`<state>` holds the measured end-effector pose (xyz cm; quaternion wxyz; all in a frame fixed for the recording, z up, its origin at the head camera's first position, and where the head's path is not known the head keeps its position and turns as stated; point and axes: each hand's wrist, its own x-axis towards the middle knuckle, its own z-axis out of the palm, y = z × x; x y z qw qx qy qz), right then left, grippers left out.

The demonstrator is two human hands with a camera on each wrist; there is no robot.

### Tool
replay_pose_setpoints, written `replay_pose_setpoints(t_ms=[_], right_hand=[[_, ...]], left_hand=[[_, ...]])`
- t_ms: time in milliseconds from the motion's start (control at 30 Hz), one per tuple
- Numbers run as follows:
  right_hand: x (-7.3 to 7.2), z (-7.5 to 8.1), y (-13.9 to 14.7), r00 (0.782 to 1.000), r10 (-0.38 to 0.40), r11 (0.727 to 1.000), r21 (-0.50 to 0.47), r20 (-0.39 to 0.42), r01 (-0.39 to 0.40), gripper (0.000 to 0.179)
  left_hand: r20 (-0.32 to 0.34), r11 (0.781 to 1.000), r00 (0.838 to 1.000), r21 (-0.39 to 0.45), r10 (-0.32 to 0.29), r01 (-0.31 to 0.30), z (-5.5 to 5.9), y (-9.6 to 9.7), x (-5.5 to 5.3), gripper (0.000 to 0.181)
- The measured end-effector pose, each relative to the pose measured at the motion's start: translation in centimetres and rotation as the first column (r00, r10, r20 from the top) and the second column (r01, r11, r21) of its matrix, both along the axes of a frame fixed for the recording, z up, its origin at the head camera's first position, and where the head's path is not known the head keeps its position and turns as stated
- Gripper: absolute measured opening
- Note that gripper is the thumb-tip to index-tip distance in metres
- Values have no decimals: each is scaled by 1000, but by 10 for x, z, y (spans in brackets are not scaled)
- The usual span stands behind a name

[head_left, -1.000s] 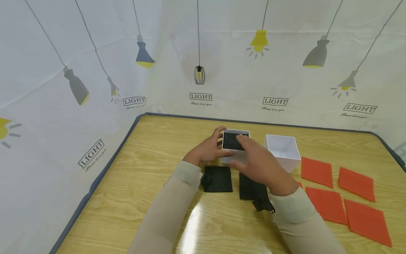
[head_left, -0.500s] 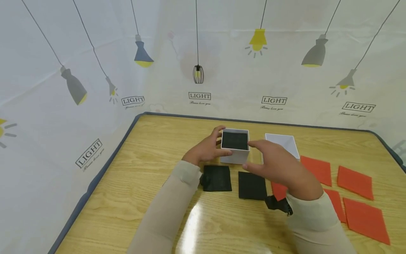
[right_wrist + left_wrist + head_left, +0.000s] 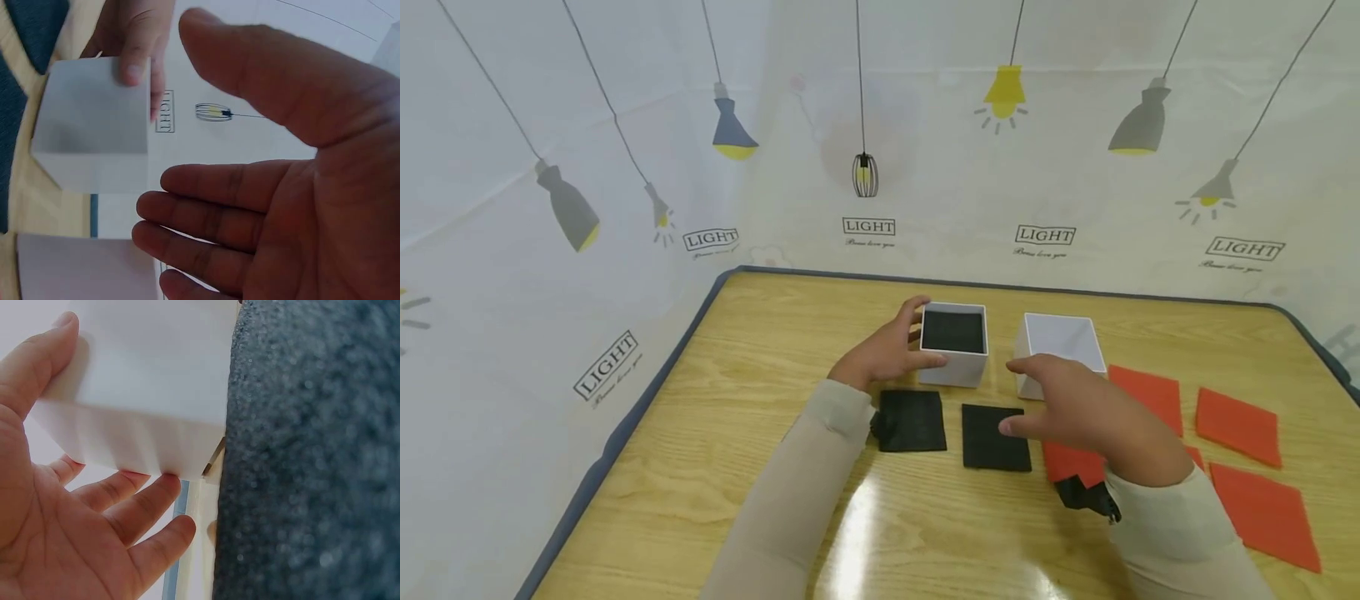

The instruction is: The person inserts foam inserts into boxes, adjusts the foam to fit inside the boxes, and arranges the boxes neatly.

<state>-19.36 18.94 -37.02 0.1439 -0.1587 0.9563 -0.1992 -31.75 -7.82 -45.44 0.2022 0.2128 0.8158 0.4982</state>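
Note:
My left hand (image 3: 883, 346) holds a white open-topped box (image 3: 953, 372) by its left side. In the left wrist view, the thumb (image 3: 47, 359) lies on one face and the fingers (image 3: 147, 509) on the adjoining face. A black square of cloth-like material (image 3: 952, 332) lies inside that box, just under the rim. My right hand (image 3: 1093, 417) is held in the air with nothing in it, fingers extended, in front of a second white box (image 3: 1060, 333). Two black squares lie on the table in front of the first box, one at the left (image 3: 921, 421) and one at the right (image 3: 988, 448).
Several red squares (image 3: 1236, 425) lie on the right of the wooden table (image 3: 760, 350), one partly under my right hand. The visible inside of the second box is white. A white curtain (image 3: 940, 117) printed with lamps stands behind the table's dark edge.
My right hand has left the black square in the first box and moved right and toward me. The left hand has stayed on that box.

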Motion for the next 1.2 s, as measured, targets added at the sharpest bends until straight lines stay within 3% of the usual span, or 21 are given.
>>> replay_pose_setpoints(t_ms=[267,400,633,1033,1200], right_hand=[[-3,-15,4,995,25,997,66,94,-31,92],[-5,-25,0,996,35,992,116,85,-45,92],[-5,-43,-7,995,-18,979,202,96,-2,91],[-3,-53,-11,999,-14,964,265,48,1,77],[-3,-56,-13,999,-19,960,281,38,8,82]], left_hand=[[13,1000,1000,-1,-1,1,1,-1,1,109],[22,1000,1000,6,-1,1,1,-2,0,110],[25,1000,1000,4,-5,5,0,-1,0,111],[17,1000,1000,-8,-6,6,0,-1,-1,109],[9,1000,1000,-9,-5,5,1,0,0,109]])
